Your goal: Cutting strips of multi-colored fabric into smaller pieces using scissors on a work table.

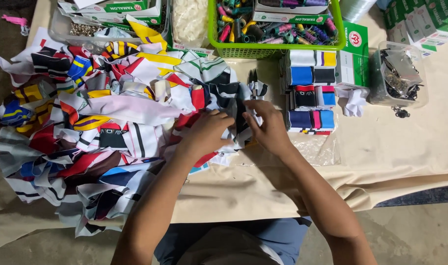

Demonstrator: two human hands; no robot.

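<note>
Both hands pinch one small piece of fabric [237, 121] between them: the left hand [207, 133] closes on its near edge, the right hand [269, 128] on its far side, at the right edge of a large loose heap of coloured fabric pieces [101, 122]. Just beside the right hand stand neat stacks of folded pieces [310, 91]. Judging by the sizes, only a small share is stacked and most of the heap remains. A green basket of thread spools [275, 24] sits behind, on the cloth-covered table [395, 147].

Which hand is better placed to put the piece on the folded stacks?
Probably the right hand. It lies nearer the folded stacks, with nothing between. The left hand is on the side of the scrap pile. Both touch the fabric piece.
</note>
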